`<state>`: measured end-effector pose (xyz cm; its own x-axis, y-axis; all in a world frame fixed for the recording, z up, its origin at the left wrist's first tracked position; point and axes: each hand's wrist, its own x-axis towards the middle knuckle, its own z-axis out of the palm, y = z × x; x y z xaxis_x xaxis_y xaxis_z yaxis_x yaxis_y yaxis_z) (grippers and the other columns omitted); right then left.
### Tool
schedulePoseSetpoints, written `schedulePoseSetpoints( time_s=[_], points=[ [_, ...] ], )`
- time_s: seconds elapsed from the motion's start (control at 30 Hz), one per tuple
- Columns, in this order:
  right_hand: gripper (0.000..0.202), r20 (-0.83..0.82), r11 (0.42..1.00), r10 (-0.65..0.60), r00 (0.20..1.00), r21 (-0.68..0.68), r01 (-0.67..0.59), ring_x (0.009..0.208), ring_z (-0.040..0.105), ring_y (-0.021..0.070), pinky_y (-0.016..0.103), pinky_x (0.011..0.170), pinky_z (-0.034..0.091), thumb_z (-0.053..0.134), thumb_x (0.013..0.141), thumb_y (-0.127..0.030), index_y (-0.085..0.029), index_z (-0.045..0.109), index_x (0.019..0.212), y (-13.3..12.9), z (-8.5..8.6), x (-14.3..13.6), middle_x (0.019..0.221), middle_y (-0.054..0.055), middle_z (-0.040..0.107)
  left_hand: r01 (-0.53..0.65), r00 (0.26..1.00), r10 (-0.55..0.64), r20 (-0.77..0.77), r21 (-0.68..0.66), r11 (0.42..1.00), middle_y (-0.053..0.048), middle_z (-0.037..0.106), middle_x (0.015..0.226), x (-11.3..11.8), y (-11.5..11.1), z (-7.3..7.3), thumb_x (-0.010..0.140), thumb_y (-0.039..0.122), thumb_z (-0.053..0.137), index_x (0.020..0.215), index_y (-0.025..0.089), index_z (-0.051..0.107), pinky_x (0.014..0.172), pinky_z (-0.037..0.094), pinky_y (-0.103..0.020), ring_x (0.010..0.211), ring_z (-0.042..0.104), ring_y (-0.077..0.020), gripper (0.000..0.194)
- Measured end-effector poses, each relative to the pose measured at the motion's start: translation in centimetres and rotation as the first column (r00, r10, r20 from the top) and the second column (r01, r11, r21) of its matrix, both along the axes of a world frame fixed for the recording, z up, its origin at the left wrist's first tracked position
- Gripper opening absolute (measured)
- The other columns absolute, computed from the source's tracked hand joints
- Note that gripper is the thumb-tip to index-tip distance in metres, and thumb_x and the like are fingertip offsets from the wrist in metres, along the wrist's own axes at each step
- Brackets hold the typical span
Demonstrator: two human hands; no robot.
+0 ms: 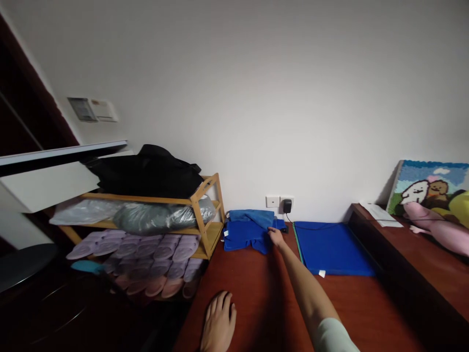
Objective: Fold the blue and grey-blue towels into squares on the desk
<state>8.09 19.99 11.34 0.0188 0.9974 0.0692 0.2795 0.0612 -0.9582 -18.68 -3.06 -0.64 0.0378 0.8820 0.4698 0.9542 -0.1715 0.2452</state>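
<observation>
My right hand (276,237) reaches across the reddish-brown wooden table (238,274) to a small pile of blue cloths near the wall. Its fingers are closed in a pinch at the right edge of the pile. A lighter blue cloth (252,215) lies over a darker blue cloth (240,237), which has a small white tag at its left. Which layer the fingertips grip is hard to see. My left hand (220,320) rests flat on the table near its left edge, fingers stretched out, holding nothing.
A blue folded mat (331,247) lies to the right. A black plug adapter (287,206) with a cable sits in the wall socket. On the left stands a wooden shoe rack (201,220) with slippers and a black bag (150,171). A pink plush toy (436,227) lies far right.
</observation>
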Motion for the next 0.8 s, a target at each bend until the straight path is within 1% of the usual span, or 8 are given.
schedulePoseSetpoints(
  time_s=[0.1, 0.17, 0.33, 0.43, 0.5, 0.6, 0.7, 0.8],
  points=[
    [0.038, -0.076, 1.0, -0.01, 0.997, -0.014, 0.009, 0.111, 0.066, 0.024, 0.048, 0.099, 0.054, 0.066, 0.097, -0.045, -0.017, 0.066, 0.123, -0.2, 2.2, -0.8, 0.126, 0.008, 0.068, 0.002, 1.0, -0.002, -0.005, 0.0, 1.0, -0.009, 0.071, 0.13, 0.0, -0.1, 0.1, 0.098, 0.032, 0.045, 0.124, 0.025, 0.069, 0.107, 0.049, -0.048, 0.123, 0.063, -0.0285, 0.036],
    [0.037, -0.126, 1.0, -0.003, 0.992, -0.002, 0.002, 0.111, 0.066, 0.024, 0.048, 0.101, 0.053, 0.062, 0.098, -0.043, -0.017, 0.068, 0.122, 0.4, 5.1, -1.5, 0.123, 0.009, 0.072, 0.001, 1.0, -0.001, -0.002, -0.003, 1.0, -0.008, 0.071, 0.131, 0.1, -0.2, 0.2, 0.097, 0.032, 0.046, 0.124, 0.025, 0.069, 0.108, 0.048, -0.048, 0.124, 0.063, -0.0283, 0.036],
    [0.044, -0.244, 0.981, 0.115, 0.963, 0.18, -0.072, 0.121, 0.063, 0.0183, 0.037, 0.108, 0.048, 0.056, 0.094, -0.04, -0.021, 0.067, 0.132, 1.9, 18.1, -3.6, 0.135, 0.003, 0.07, -0.008, 1.0, 0.008, 0.007, -0.013, 1.0, -0.01, 0.071, 0.13, 0.2, -0.2, 0.5, 0.097, 0.031, 0.046, 0.123, 0.024, 0.07, 0.109, 0.046, -0.048, 0.124, 0.063, -0.0281, 0.036],
    [0.049, -0.299, 0.9, 0.264, 0.917, 0.418, -0.123, 0.123, 0.062, 0.0178, 0.035, 0.11, 0.046, 0.067, 0.088, -0.046, -0.024, 0.068, 0.132, -0.9, 26.3, -3.7, 0.136, 0.002, 0.069, 0.001, 0.999, 0.0, 0.043, -0.03, 1.0, -0.01, 0.072, 0.129, 0.3, -0.1, 0.9, 0.097, 0.031, 0.045, 0.122, 0.022, 0.071, 0.109, 0.046, -0.049, 0.123, 0.063, -0.0282, 0.037],
    [0.052, -0.329, 0.845, 0.314, 0.891, 0.525, -0.104, 0.119, 0.065, 0.0204, 0.037, 0.109, 0.047, 0.078, 0.08, -0.048, -0.023, 0.072, 0.125, -4.7, 30.0, -2.9, 0.129, 0.004, 0.073, 0.013, 0.995, -0.009, 0.1, -0.041, 0.999, -0.011, 0.072, 0.128, 0.5, -0.1, 1.6, 0.095, 0.031, 0.044, 0.119, 0.02, 0.072, 0.109, 0.046, -0.05, 0.122, 0.063, -0.0293, 0.038],
    [0.049, -0.406, 0.883, 0.217, 0.888, 0.469, -0.001, 0.109, 0.069, 0.0235, 0.039, 0.104, 0.051, 0.087, 0.068, -0.048, -0.019, 0.079, 0.107, -11.4, 32.1, -0.9, 0.111, 0.007, 0.079, 0.042, 0.958, -0.034, 0.286, -0.022, 0.999, -0.011, 0.076, 0.118, 0.7, -0.5, 3.7, 0.089, 0.035, 0.049, 0.107, 0.021, 0.075, 0.107, 0.047, -0.054, 0.115, 0.066, -0.0321, 0.034],
    [0.045, -0.438, 0.936, 0.164, 0.884, 0.353, 0.002, 0.096, 0.071, 0.0228, 0.038, 0.095, 0.054, 0.09, 0.061, -0.047, -0.018, 0.079, 0.094, -17.4, 31.4, 1.9, 0.094, 0.005, 0.08, 0.036, 0.822, -0.044, 0.567, 0.026, 0.999, -0.009, 0.077, 0.098, 1.4, -1.2, 6.8, 0.083, 0.043, 0.055, 0.089, 0.026, 0.074, 0.098, 0.053, -0.055, 0.099, 0.071, -0.0331, 0.027],
    [0.043, -0.374, 0.946, 0.227, 0.899, 0.304, -0.112, 0.083, 0.069, 0.0185, 0.035, 0.086, 0.055, 0.09, 0.062, -0.048, -0.019, 0.078, 0.091, -22.6, 30.1, 4.9, 0.084, 0.003, 0.077, 0.031, 0.732, -0.072, 0.678, 0.072, 0.997, -0.01, 0.075, 0.095, 3.4, -2.0, 11.1, 0.087, 0.052, 0.052, 0.088, 0.026, 0.072, 0.091, 0.056, -0.053, 0.095, 0.071, -0.0324, 0.033]
  ],
)
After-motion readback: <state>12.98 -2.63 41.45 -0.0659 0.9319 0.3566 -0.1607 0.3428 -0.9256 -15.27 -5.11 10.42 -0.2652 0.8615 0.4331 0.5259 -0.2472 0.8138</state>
